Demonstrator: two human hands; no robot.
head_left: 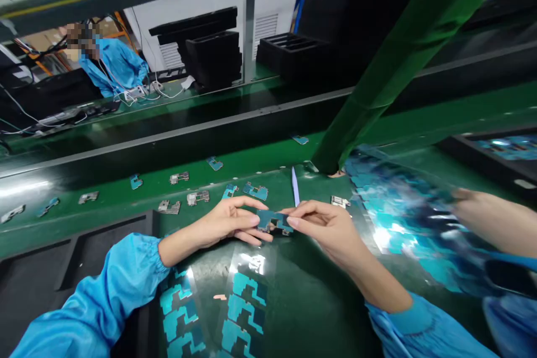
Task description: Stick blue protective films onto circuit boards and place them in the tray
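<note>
Across the width of the view runs a green conveyor belt [126,176], carrying scattered small metal plates [198,197] and blue-filmed pieces [255,191]. A slanted green post [377,78] meets the bench right of centre. Black trays [213,56] are stacked on the far side, near a co-worker in a blue coat [115,67]. On the near bench lie clear sheets of blue film cut-outs [239,302]. Above them, the left hand [226,222] and right hand [325,226] meet; both pinch a small blue-covered part [272,220] between thumb and fingertips, left at its left end, right at its right end. A slim white tool [295,185] rests just behind.
</note>
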